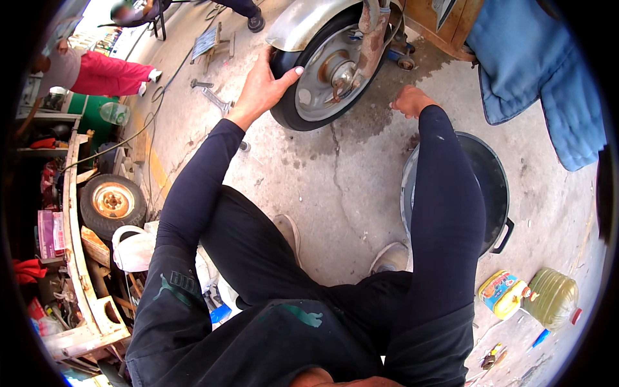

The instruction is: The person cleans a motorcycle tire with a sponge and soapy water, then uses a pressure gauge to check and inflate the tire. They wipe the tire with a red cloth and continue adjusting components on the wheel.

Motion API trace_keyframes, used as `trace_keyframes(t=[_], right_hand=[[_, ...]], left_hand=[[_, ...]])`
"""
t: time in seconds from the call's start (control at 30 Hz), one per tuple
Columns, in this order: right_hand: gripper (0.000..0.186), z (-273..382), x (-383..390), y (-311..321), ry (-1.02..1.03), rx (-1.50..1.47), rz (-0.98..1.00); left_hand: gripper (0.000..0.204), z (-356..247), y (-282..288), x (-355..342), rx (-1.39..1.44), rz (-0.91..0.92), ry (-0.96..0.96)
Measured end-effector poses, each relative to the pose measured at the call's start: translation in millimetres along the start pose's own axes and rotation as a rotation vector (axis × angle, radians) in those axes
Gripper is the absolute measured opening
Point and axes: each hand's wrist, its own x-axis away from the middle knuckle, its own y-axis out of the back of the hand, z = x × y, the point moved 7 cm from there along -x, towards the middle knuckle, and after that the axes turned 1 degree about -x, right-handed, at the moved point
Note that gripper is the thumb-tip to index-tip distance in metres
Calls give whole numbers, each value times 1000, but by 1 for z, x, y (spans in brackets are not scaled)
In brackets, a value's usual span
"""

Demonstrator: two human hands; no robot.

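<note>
1. Wheel with black rubber tyre and grey metal rim [315, 92]: at the upper middle, upright but leaning, under a silver curved metal fender [300, 27]; rust-brown fork leg alongside the hub.
2. Left hand [265, 90], bare: clasped on the tyre's left side, thumb across the sidewall, fingers toward the tread.
3. Right hand [412, 102], bare: well apart from the left, right of the wheel, fingers curled; whether it holds anything cannot be told.
4. Grey concrete floor [309, 184]: cracked, with a dark damp stain beside the wheel.
5. Round black basin with side handle [495, 184]: on the floor, partly behind the right forearm.
6. Silver metal wrench [216, 100]: on the floor, left of the left hand.
7. Blue quilted cloth [516, 61]: upper right.
8. Yellow plastic bottle with coloured label [501, 293]: lower right, beside a clear jug of yellowish liquid, red-capped [553, 300].
9. Small black tyre on rusty cream rim [113, 198]: far left.
</note>
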Motion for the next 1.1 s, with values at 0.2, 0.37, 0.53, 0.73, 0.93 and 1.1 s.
trace_keyframes(t=[0.2, 0.37, 0.53, 0.73, 0.93, 1.1], right_hand=[[46, -2, 7, -1, -68, 46, 108], [53, -6, 9, 1, -103, 33, 79], [43, -7, 7, 2, -81, 20, 22], [37, 10, 11, 5, 39, -34, -28], [35, 4, 4, 4, 71, 5, -39], [40, -11, 18, 7, -1, -23, 8]], left_hand=[[76, 0, 2, 1, -6, -6, -26], [76, -1, 0, 2, -13, -18, -19], [75, 15, -8, 20, -196, 95, 92], [75, 54, -4, 48, -238, 201, 196], [81, 53, -1, 35, -224, 260, 235], [81, 42, 6, 19, -141, 186, 175]])
